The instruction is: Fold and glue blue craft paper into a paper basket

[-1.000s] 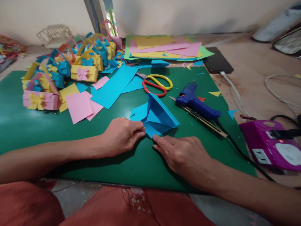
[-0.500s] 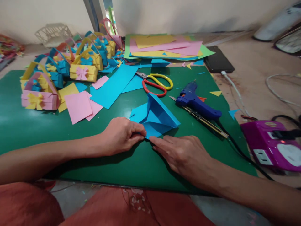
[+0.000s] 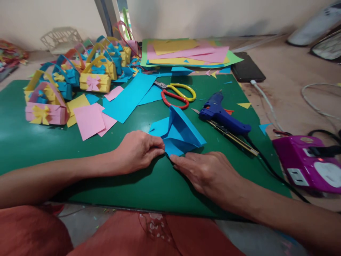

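A partly folded piece of blue paper (image 3: 183, 133) stands on the green board (image 3: 128, 192), with one side raised and creased flaps inside. My left hand (image 3: 142, 149) is closed, pinching the paper's near corner between thumb and fingertips. Just to its right, my right hand (image 3: 210, 174) has its fingers pressed together at the same near edge, and its thumb is mostly hidden. Beyond the paper lie scissors (image 3: 179, 96) with one yellow and one red handle. A blue glue gun (image 3: 223, 117) rests to the right across a cutter knife (image 3: 231, 137).
Small paper baskets (image 3: 46, 113) with handles and bows crowd the back left. Pink cards (image 3: 89, 121) and blue sheets (image 3: 130, 97) lie nearer. Stacked coloured paper (image 3: 186, 53) and a phone (image 3: 247, 67) are at the back. A purple power socket box (image 3: 306, 163) with cables sits right.
The blue paper has shifted very slightly to the right. Both hands keep nearly the same place at its near edge, with a slightly wider gap between their fingertips.
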`<state>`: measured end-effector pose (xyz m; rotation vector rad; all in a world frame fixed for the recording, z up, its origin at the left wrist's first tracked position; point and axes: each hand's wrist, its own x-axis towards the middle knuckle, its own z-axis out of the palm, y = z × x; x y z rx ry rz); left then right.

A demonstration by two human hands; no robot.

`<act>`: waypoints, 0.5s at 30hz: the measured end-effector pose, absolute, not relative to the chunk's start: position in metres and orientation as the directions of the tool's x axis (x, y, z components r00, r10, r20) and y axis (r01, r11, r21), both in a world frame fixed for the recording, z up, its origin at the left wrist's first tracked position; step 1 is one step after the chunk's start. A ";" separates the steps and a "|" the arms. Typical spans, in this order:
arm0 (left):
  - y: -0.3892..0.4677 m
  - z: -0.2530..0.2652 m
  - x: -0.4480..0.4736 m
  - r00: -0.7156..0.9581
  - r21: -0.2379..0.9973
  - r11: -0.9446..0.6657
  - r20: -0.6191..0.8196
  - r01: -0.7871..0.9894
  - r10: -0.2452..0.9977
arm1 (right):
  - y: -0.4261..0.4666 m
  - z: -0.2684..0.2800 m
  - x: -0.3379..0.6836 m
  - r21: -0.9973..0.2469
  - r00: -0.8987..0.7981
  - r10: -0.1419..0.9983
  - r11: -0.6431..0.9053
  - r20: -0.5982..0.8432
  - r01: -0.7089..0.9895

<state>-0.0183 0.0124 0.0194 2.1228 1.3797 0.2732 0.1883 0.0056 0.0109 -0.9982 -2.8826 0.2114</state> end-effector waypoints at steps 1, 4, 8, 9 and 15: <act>0.012 0.019 -0.018 0.439 0.566 -0.294 -0.136 0.771 0.888 | 0.006 0.011 0.188 -0.173 -0.781 0.623 0.774 0.034 0.610; 0.011 0.017 -0.018 0.440 0.533 -0.324 -0.103 0.782 0.892 | 0.006 0.012 0.186 -0.192 -0.773 0.633 0.764 0.039 0.616; 0.010 0.013 -0.018 0.442 0.475 -0.371 -0.044 0.798 0.896 | 0.005 0.012 0.185 -0.178 -0.778 0.626 0.773 0.057 0.609; 0.009 0.012 -0.017 0.440 0.462 -0.374 -0.039 0.804 0.897 | 0.005 0.012 0.186 -0.168 -0.781 0.622 0.777 0.060 0.606; 0.008 0.012 -0.015 0.409 0.427 -0.356 -0.036 0.831 0.912 | 0.003 0.012 0.187 -0.101 -0.793 0.607 0.794 0.060 0.600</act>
